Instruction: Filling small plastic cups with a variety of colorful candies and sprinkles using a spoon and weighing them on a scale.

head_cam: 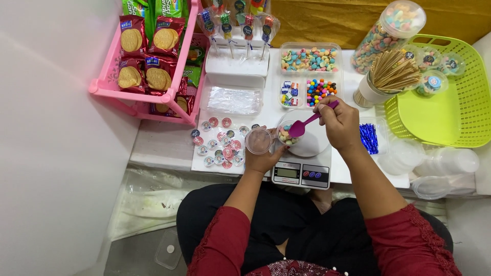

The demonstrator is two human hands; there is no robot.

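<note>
**Sweets spooned into a small cup over a kitchen scale**

Head view: the white digital scale (300,173) sits at the near edge of the white table (163,145). Just left of its round glossy platform, the left hand (264,158) grips a small clear plastic cup (259,140), fingers curled under and around it. Above the platform the right hand (339,122) pinches the handle of a smooth purple plastic spoon (310,121), whose bowl dips into a second clear cup (287,135) holding pastel candies.

Beyond the scale, a clear divided tray (310,75) holds pastel rings, wrapped sweets and glossy bright balls in separate compartments. Left of the scale lie round flat stickers (220,145). Farther left, a pink plastic rack (148,76) carries shiny red biscuit packets. Right of the scale, a perforated lime-green basket (450,102) holds lidded candy cups; beside it stand a tub of wooden sticks (388,74) and a tall clear jar (388,33) of pastel sweets.
</note>
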